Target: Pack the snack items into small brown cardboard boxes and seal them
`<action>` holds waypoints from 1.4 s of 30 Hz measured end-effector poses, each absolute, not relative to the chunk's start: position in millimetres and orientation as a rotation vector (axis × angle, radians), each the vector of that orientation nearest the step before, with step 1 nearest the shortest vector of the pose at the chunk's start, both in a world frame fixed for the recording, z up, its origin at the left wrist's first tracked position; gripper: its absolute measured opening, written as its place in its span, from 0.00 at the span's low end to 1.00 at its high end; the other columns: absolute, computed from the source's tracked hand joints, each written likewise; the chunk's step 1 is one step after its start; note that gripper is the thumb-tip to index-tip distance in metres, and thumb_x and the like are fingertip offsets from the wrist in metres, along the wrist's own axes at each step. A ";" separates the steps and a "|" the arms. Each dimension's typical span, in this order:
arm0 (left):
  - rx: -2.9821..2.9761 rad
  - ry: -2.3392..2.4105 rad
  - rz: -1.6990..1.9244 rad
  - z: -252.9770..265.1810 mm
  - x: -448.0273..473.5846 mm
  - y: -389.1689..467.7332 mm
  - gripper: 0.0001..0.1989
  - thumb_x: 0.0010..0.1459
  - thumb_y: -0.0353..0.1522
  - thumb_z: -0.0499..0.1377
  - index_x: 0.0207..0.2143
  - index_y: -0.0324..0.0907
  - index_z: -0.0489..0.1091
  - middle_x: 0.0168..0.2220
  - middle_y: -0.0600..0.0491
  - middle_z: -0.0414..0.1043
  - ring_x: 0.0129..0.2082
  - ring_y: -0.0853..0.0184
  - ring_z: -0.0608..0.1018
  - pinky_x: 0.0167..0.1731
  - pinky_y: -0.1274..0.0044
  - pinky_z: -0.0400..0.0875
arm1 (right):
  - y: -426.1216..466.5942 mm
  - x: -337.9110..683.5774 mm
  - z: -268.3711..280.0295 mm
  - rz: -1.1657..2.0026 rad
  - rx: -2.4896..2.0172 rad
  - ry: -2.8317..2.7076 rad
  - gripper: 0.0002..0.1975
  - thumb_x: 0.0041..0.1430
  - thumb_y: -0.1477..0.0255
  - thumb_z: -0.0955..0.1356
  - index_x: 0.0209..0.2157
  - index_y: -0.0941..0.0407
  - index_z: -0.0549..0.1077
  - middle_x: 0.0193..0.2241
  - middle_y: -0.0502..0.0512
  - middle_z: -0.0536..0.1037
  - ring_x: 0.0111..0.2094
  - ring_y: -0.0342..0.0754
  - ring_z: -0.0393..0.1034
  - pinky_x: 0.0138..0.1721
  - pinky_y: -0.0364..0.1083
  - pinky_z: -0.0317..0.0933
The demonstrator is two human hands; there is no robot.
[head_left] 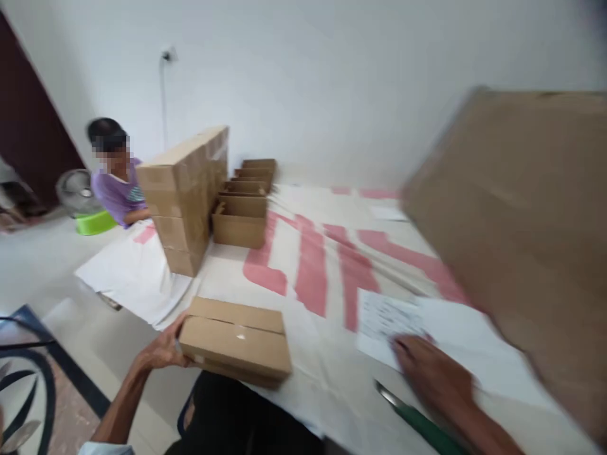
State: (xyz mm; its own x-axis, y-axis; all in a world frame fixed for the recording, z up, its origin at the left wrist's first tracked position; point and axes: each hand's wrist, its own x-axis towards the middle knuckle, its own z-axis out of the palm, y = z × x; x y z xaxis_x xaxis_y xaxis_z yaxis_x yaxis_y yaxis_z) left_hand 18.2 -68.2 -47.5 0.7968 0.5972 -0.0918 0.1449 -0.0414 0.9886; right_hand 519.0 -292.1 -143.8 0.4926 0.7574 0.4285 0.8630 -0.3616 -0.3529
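Observation:
At the table's front edge, my left hand [167, 344] grips the left end of a flat, closed cardboard box [237, 338]. My right hand [434, 370], blurred, is over a white paper sheet [379, 316] with dark writing; its fingers look curled in, and what they hold, if anything, is hidden. Just below that hand lies a knife [412, 414] with a green handle, its short blade pointing left. More white paper extends to the right from under the hand.
A stack of taped cardboard boxes [183, 202] stands at the left, beside a row of open boxes [239, 218]. A large cardboard carton [531, 221] looms at the right. A person in a purple shirt [116, 193] sits beyond the stack, near a fan [78, 189].

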 end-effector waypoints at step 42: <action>1.687 0.472 0.587 -35.0 43.5 -66.7 0.28 0.52 0.44 0.75 0.46 0.47 0.64 0.72 0.42 0.60 0.68 0.48 0.69 0.62 0.62 0.66 | -423.7 441.6 -140.9 -0.082 -2.380 -1.280 0.15 0.64 0.56 0.62 0.36 0.51 0.73 0.32 0.60 0.77 0.35 0.60 0.75 0.37 0.55 0.70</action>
